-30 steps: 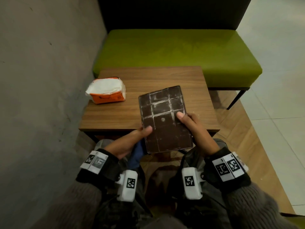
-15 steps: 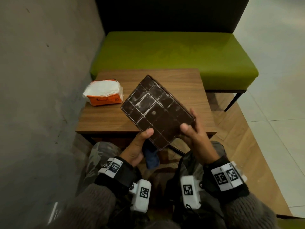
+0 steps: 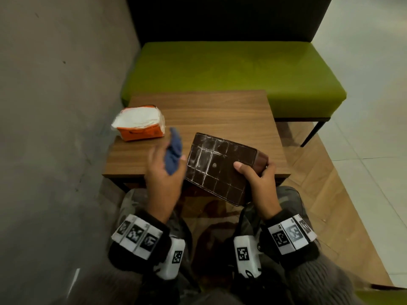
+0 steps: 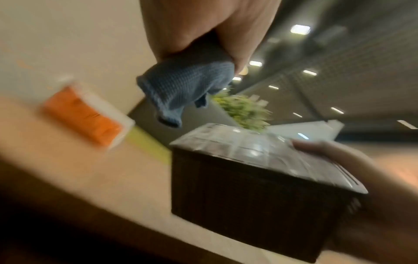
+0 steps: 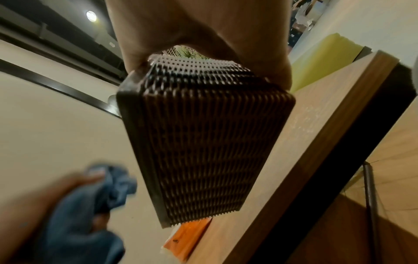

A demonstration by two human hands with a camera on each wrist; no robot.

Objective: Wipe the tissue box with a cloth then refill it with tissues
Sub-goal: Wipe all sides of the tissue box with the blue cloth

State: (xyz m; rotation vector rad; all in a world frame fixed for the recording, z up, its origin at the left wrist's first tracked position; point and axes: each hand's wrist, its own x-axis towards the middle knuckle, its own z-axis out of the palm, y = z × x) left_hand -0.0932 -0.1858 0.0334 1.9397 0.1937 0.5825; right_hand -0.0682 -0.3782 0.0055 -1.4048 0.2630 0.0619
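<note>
One tissue box (image 3: 222,168), dark and woven-sided, sits tilted in the air over the near edge of the wooden table (image 3: 220,111), its gridded underside turned up toward you and streaked pale with dust. Your right hand (image 3: 259,179) alone carries it, thumb pressed on that face and fingers curled round the right end. Just left of the box, apart from it, your left hand (image 3: 164,172) bunches the blue cloth (image 3: 175,150) in curled fingers, a loose tail hanging free toward the far side. Farther left on the table lies the orange tissue pack (image 3: 141,124), white sheets showing at its top. The wipe looks unfinished, judging by the streaks. Trouble from here would likely come from that one-ended hold: a firm swipe at the left end could lever the box round in your grip or knock it out onto your lap. A trailing cloth tail could also snag the weave. Your left wrist is raised and rolled inward, your right wrist cocked back, both forearms low near your knees.
</note>
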